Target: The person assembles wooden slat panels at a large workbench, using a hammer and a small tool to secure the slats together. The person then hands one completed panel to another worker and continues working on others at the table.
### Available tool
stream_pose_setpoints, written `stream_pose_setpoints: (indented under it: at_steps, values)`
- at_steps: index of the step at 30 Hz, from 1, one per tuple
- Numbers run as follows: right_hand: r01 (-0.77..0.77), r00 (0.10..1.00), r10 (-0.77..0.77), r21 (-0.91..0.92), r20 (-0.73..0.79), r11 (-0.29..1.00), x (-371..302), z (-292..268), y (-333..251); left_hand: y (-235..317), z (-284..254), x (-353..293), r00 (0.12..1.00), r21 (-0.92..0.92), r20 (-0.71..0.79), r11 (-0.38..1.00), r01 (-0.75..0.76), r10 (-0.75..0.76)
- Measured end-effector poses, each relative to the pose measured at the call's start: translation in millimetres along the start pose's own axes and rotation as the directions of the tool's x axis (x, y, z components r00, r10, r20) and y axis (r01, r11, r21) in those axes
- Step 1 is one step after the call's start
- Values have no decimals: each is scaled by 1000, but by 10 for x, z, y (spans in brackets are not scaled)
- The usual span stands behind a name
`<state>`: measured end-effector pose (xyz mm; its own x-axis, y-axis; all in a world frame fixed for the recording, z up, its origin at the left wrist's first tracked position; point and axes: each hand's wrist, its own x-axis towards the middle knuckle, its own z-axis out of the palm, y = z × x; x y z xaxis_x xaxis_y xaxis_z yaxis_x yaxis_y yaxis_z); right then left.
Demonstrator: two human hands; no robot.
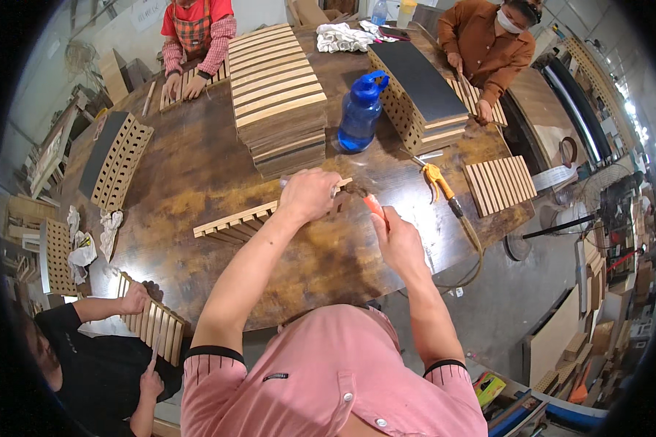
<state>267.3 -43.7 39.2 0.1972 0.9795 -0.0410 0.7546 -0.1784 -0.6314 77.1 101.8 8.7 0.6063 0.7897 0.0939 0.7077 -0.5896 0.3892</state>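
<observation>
My left hand (311, 195) is closed around one end of a slatted wooden panel (233, 222), which is tilted up on edge above the table. In my right hand (399, 242) is an orange-handled tool (374, 205), its handle pointing toward the panel's end. The tool's far end is dark and blurred, so its kind cannot be made out. A small gap separates the two hands. Ahead of them stands a blue water bottle (360, 116). A yellow air blow gun (437, 182) with its hose lies to the right of my right hand.
A tall stack of slatted panels (278, 80) rises ahead, with a dark-topped panel stack (419, 87) right of it. One slatted panel (499, 186) lies near the table's right edge. Co-workers handle panels at far left, far right and near left (153, 320). White rags (342, 38) lie at the back.
</observation>
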Motion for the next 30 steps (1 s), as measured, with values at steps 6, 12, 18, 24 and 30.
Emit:
stream_pose_setpoints:
  at_steps: [6, 12, 18, 24, 30]
  values:
    - [-106, 988, 118, 115, -98, 988, 84, -47, 270, 0, -4, 19, 997, 55, -37, 996, -65, 67]
    - [94, 915, -91, -12, -394, 996, 230, 396, 1190, -49, -89, -5, 996, 65, 46, 994, -83, 81]
    - [61, 928, 70, 334, -366, 941, -82, 675, 1208, -76, -501, -115, 955, 143, 260, 984, 111, -145]
    - [-23, 994, 104, 895, -27, 446, -154, 535, 468, -145, -954, -172, 950, -451, 203, 838, 307, -239]
    - [180, 984, -85, 879, -158, 441, 15, 174, -100, -347, -688, -366, 955, -778, -177, 629, 11, -237]
